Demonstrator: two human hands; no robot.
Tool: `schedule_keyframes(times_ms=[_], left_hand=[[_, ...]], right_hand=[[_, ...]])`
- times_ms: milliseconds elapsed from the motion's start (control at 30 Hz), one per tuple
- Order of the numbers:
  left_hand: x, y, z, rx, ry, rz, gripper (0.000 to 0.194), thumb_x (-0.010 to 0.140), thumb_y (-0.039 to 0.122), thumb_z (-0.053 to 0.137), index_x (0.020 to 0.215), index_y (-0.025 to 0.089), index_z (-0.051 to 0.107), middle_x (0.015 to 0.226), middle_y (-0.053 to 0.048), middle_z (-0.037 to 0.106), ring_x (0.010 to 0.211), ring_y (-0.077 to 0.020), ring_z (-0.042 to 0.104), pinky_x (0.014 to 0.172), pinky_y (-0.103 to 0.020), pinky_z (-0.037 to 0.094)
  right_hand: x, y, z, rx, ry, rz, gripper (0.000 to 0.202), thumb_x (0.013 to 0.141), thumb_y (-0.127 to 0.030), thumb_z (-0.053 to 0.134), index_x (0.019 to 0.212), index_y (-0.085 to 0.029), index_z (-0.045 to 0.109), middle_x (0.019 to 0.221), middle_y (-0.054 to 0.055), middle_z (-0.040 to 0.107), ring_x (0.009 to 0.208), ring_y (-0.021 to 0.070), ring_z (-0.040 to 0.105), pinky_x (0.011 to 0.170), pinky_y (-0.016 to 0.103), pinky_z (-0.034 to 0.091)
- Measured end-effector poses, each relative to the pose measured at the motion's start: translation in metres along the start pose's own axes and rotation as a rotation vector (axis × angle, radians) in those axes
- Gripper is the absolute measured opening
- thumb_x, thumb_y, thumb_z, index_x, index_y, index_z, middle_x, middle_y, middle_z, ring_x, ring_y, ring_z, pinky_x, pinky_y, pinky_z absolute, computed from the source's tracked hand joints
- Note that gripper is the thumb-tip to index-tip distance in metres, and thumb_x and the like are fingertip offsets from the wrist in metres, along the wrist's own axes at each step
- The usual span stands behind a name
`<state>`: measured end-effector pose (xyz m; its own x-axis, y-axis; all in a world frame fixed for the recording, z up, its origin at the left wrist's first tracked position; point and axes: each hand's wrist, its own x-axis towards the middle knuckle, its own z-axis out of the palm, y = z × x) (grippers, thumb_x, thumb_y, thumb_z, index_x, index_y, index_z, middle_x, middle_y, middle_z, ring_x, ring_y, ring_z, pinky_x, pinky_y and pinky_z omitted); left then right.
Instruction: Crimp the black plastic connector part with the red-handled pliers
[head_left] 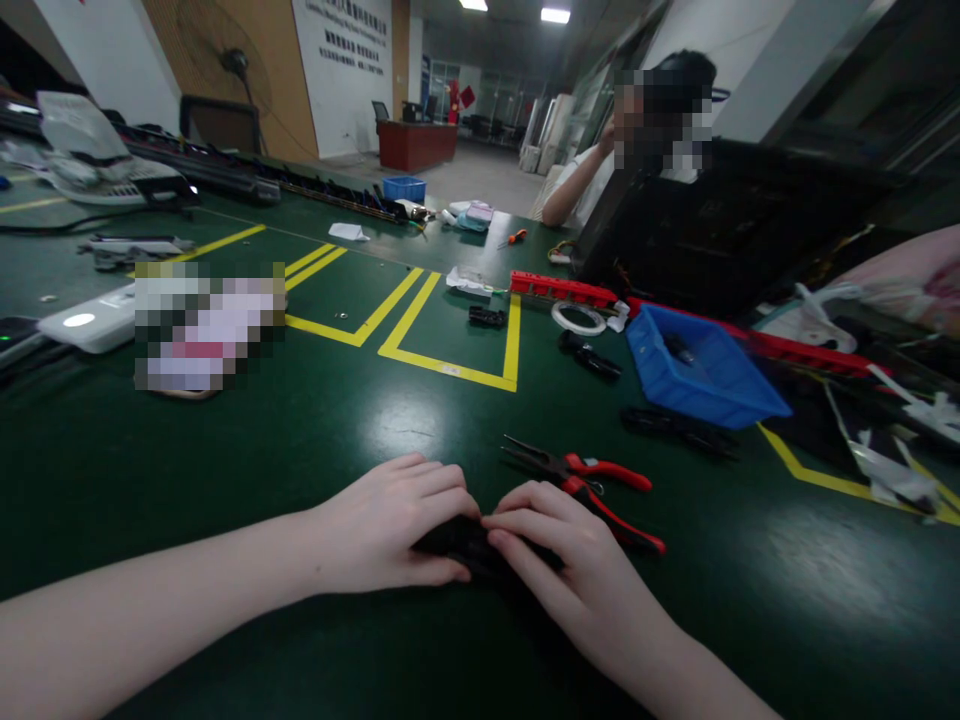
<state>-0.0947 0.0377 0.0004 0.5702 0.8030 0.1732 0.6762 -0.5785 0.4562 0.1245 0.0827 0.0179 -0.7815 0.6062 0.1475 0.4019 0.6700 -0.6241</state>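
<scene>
A small black part (469,545) lies low in the middle of the view, just above the green table. My left hand (397,522) is closed round its left end, the thumb below and the fingers over the top. At its right end, my right hand (559,545) grips it with bent fingers, the fingertips almost touching those of my left hand. The hands cover much of the part, so its full shape is hidden. Just beyond my right hand lie long-nosed pliers (577,467) with red handles, their jaws apart and pointing left.
A blue tray (697,370) stands at the right, near black parts (590,355), a white ring (577,319) and a red strip (562,289). A phone (217,335) lies on the green table (315,440) at the left. A person (585,185) sits across.
</scene>
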Motion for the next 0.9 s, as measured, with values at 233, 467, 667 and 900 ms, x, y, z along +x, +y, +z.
schedule_keyframes(times_ms=[233,467,667,900], left_hand=[[-0.001,0.001,-0.002,0.012,-0.025,0.028,0.037,0.085,0.037,0.069,0.115,0.020,0.056,0.099,-0.001,0.063,0.084,-0.0181,0.060,0.076,-0.031,0.039],[-0.002,0.003,-0.004,0.134,-0.061,0.126,0.045,0.091,0.037,0.063,0.131,0.024,0.049,0.099,-0.002,0.062,0.083,-0.0180,0.059,0.073,-0.031,0.037],[-0.003,0.004,-0.002,0.191,-0.056,0.140,0.041,0.092,0.040,0.061,0.129,0.025,0.052,0.099,-0.003,0.062,0.081,-0.0174,0.059,0.069,-0.029,0.037],[-0.002,0.008,-0.013,0.262,0.054,0.092,0.073,0.083,0.059,0.065,0.141,0.021,0.041,0.120,-0.009,0.062,0.101,-0.0256,0.061,0.090,-0.039,0.040]], right_hand=[[-0.013,0.019,-0.025,-0.281,0.139,-0.100,0.024,0.095,-0.027,0.050,0.114,-0.024,0.065,0.106,0.006,0.066,0.097,0.0199,0.063,0.083,0.036,0.052],[-0.045,0.091,-0.049,-0.561,0.194,0.119,0.066,0.084,-0.056,0.061,0.140,-0.024,0.045,0.132,0.013,0.055,0.117,0.0318,0.055,0.095,0.050,0.049],[-0.045,0.100,-0.044,-0.506,0.200,0.177,0.064,0.084,-0.056,0.060,0.138,-0.023,0.047,0.130,0.012,0.055,0.117,0.0297,0.054,0.096,0.047,0.049],[-0.045,0.091,-0.044,-0.542,0.281,0.142,0.060,0.079,-0.053,0.066,0.127,-0.019,0.054,0.117,0.012,0.060,0.107,0.0293,0.057,0.090,0.046,0.049]])
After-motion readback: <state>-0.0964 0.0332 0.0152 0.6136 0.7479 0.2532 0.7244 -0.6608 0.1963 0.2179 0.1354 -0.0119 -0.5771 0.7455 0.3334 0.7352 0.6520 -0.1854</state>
